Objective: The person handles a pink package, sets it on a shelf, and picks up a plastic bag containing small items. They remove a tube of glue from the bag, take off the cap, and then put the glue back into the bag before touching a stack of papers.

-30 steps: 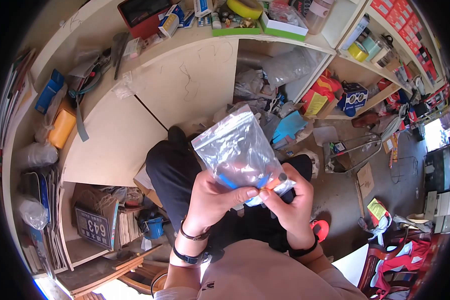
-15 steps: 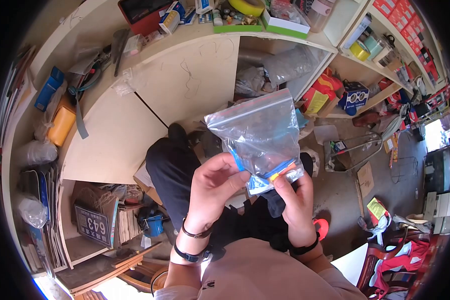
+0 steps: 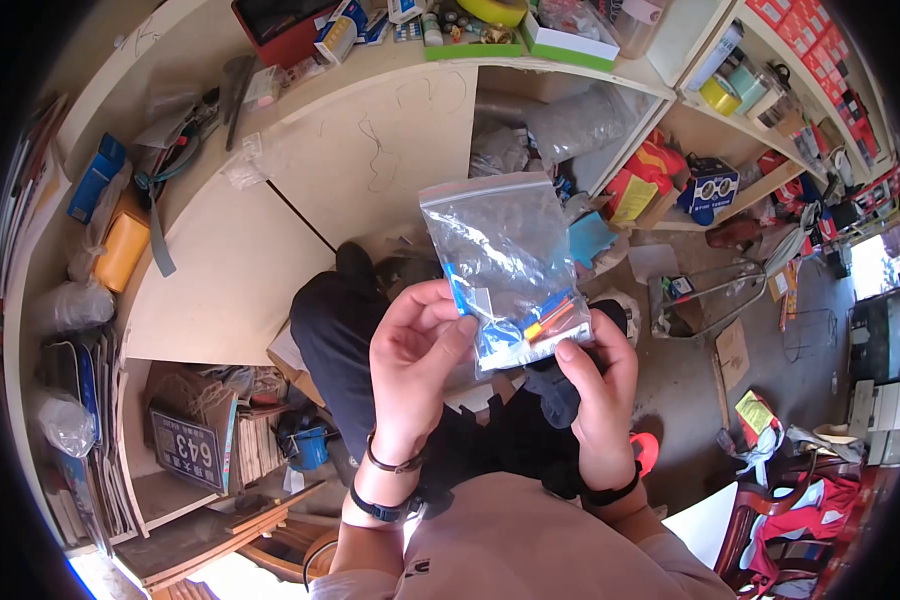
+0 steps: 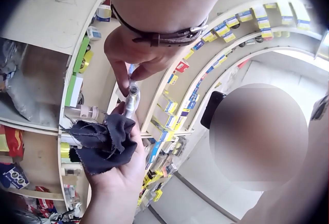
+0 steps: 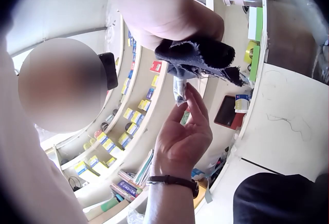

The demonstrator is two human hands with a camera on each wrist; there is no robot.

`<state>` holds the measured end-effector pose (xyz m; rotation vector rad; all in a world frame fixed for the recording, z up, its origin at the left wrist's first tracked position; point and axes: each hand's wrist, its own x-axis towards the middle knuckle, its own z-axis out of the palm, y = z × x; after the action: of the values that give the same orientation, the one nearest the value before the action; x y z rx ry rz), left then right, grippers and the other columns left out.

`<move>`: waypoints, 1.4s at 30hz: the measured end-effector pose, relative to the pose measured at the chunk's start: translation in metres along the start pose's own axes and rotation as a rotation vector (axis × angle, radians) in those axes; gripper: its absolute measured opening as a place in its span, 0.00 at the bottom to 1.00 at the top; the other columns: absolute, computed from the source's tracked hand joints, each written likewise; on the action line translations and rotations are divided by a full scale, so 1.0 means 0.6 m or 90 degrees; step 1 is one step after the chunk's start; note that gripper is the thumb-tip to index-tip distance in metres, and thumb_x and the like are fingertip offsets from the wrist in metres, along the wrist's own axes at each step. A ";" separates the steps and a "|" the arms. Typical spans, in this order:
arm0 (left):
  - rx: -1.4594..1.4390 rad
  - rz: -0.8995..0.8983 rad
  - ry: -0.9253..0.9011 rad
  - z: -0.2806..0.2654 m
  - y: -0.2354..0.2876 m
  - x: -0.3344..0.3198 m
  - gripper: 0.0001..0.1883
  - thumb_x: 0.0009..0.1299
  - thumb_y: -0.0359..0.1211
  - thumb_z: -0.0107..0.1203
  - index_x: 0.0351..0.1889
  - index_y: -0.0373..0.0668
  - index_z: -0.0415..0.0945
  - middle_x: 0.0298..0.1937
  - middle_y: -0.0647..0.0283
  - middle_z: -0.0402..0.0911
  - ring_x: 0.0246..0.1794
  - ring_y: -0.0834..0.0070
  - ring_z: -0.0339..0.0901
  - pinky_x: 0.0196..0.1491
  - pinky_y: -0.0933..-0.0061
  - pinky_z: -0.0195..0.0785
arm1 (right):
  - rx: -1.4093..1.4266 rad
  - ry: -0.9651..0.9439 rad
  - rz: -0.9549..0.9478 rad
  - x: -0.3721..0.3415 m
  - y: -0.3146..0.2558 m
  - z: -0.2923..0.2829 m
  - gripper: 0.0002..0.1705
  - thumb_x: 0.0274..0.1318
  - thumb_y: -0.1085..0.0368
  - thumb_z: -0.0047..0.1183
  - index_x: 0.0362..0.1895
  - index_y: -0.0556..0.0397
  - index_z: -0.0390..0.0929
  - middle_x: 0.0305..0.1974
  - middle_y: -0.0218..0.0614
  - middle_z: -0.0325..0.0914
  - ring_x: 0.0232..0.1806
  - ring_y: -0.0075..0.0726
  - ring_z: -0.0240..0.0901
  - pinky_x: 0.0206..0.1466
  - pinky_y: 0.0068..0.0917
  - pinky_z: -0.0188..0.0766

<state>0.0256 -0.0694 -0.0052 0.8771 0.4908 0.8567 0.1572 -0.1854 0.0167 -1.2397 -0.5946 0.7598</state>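
Note:
A clear zip-lock bag (image 3: pixel 500 235) is held up in front of the lap, its seal strip at the top. Small blue, orange and yellow pieces (image 3: pixel 545 320) lie in its lower part, too small to name. The left hand (image 3: pixel 415 350) pinches the bag's lower left edge between thumb and fingers. At the lower right corner, the right hand (image 3: pixel 600 385) grips it with the thumb in front. A dark, frayed cloth (image 3: pixel 553 393) hangs below the bag from the right hand; the left wrist view shows this cloth (image 4: pixel 105 144) bunched against the right palm.
Cream cabinet panels (image 3: pixel 380 160) curve ahead, with a cluttered shelf (image 3: pixel 310 95) above them. Bagged plastic (image 3: pixel 575 130) fills an opening at the back. On the right floor stand a metal-framed item (image 3: pixel 705 305) and cardboard (image 3: pixel 732 362). A blue bucket (image 3: pixel 308 448) sits lower left.
The bag has turned from tilted to nearly upright and flat to the head view, showing its contents more plainly. The hands have spread apart along its lower edges, and the dark cloth has come into view.

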 end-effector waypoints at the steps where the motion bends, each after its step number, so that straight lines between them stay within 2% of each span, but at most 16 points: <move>1: -0.002 -0.016 0.010 0.000 0.000 0.000 0.15 0.68 0.20 0.55 0.53 0.35 0.71 0.43 0.65 0.83 0.43 0.83 0.79 0.45 0.80 0.73 | 0.000 0.000 0.000 0.000 0.005 -0.004 0.09 0.57 0.69 0.58 0.40 0.59 0.76 0.35 0.29 0.79 0.39 0.16 0.72 0.45 0.18 0.67; 3: -0.004 -0.033 0.020 0.000 0.000 0.000 0.16 0.68 0.20 0.55 0.53 0.35 0.71 0.42 0.66 0.83 0.43 0.83 0.79 0.43 0.81 0.74 | -0.035 -0.004 -0.033 0.001 0.018 -0.011 0.07 0.57 0.68 0.59 0.37 0.59 0.77 0.34 0.29 0.79 0.38 0.15 0.71 0.43 0.17 0.66; 6: -0.045 -0.052 -0.027 0.006 0.002 -0.001 0.18 0.68 0.21 0.55 0.56 0.34 0.68 0.45 0.64 0.81 0.46 0.80 0.79 0.45 0.78 0.75 | -0.037 0.026 -0.064 0.002 0.017 -0.005 0.08 0.57 0.67 0.61 0.34 0.59 0.77 0.33 0.28 0.79 0.35 0.15 0.69 0.40 0.16 0.65; 9: -0.013 -0.032 -0.195 0.013 0.002 -0.002 0.24 0.67 0.22 0.58 0.60 0.31 0.63 0.52 0.57 0.78 0.52 0.71 0.77 0.52 0.69 0.76 | -0.058 0.048 -0.096 0.006 0.022 -0.007 0.08 0.57 0.67 0.61 0.33 0.59 0.78 0.32 0.28 0.78 0.34 0.15 0.69 0.39 0.15 0.64; 11: 0.026 -0.050 -0.195 0.016 0.000 -0.002 0.25 0.65 0.21 0.59 0.60 0.32 0.64 0.51 0.54 0.79 0.50 0.67 0.79 0.50 0.66 0.79 | -0.040 0.045 -0.088 0.006 0.024 -0.008 0.09 0.57 0.66 0.61 0.33 0.59 0.78 0.32 0.28 0.78 0.33 0.15 0.69 0.38 0.15 0.64; 15: -0.019 -0.120 -0.158 0.015 0.004 -0.001 0.25 0.64 0.18 0.58 0.59 0.32 0.65 0.52 0.54 0.79 0.51 0.67 0.79 0.50 0.67 0.79 | -0.016 0.015 -0.050 0.003 0.023 -0.012 0.10 0.57 0.66 0.61 0.36 0.60 0.77 0.32 0.30 0.78 0.33 0.16 0.71 0.38 0.16 0.66; 17: -0.021 -0.061 -0.148 0.014 -0.003 -0.001 0.24 0.64 0.15 0.56 0.58 0.33 0.66 0.52 0.59 0.78 0.52 0.74 0.77 0.52 0.70 0.76 | -0.004 0.010 -0.035 0.002 0.016 -0.007 0.10 0.58 0.67 0.60 0.38 0.60 0.76 0.32 0.30 0.78 0.33 0.16 0.71 0.38 0.16 0.67; 20: 0.023 -0.008 -0.104 0.020 -0.009 -0.001 0.22 0.64 0.14 0.55 0.56 0.34 0.67 0.53 0.60 0.77 0.53 0.74 0.76 0.53 0.70 0.75 | 0.004 -0.006 -0.026 0.006 0.014 -0.001 0.11 0.58 0.68 0.59 0.41 0.60 0.75 0.33 0.31 0.78 0.34 0.18 0.73 0.40 0.16 0.69; 24: 0.052 0.005 -0.094 0.017 -0.014 -0.004 0.23 0.63 0.14 0.55 0.57 0.35 0.67 0.53 0.60 0.77 0.54 0.73 0.75 0.56 0.69 0.73 | -0.022 0.011 -0.058 0.010 0.017 0.010 0.09 0.59 0.71 0.57 0.43 0.60 0.74 0.34 0.33 0.79 0.37 0.21 0.75 0.44 0.18 0.70; 29: 0.055 0.055 -0.098 0.012 -0.022 -0.008 0.25 0.61 0.13 0.58 0.57 0.35 0.68 0.51 0.63 0.76 0.54 0.74 0.75 0.58 0.69 0.71 | -0.097 -0.028 -0.079 0.014 0.025 -0.004 0.05 0.59 0.73 0.55 0.39 0.61 0.75 0.35 0.35 0.80 0.38 0.22 0.75 0.46 0.20 0.70; 37: 0.047 0.021 -0.113 0.017 -0.010 -0.008 0.21 0.61 0.14 0.59 0.52 0.34 0.71 0.49 0.62 0.78 0.53 0.75 0.75 0.56 0.71 0.72 | -0.158 0.000 -0.145 0.013 0.027 -0.007 0.03 0.58 0.74 0.55 0.36 0.60 0.75 0.35 0.34 0.80 0.38 0.22 0.75 0.45 0.20 0.69; 39: 0.039 0.012 -0.111 0.016 -0.009 -0.005 0.20 0.61 0.14 0.60 0.51 0.34 0.71 0.49 0.62 0.78 0.52 0.75 0.76 0.56 0.71 0.72 | -0.008 0.025 -0.085 0.010 0.022 0.004 0.02 0.58 0.74 0.54 0.36 0.59 0.75 0.34 0.33 0.79 0.38 0.21 0.74 0.45 0.20 0.68; 42: 0.020 0.003 -0.129 0.011 -0.010 -0.003 0.19 0.61 0.15 0.61 0.49 0.33 0.72 0.45 0.62 0.80 0.47 0.76 0.78 0.52 0.72 0.74 | 0.026 0.013 -0.048 0.006 0.016 0.005 0.03 0.58 0.72 0.54 0.37 0.58 0.75 0.34 0.31 0.79 0.38 0.19 0.73 0.45 0.20 0.68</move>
<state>0.0317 -0.0763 -0.0063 0.9826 0.3259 0.7560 0.1553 -0.1791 0.0082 -1.1804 -0.6030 0.6929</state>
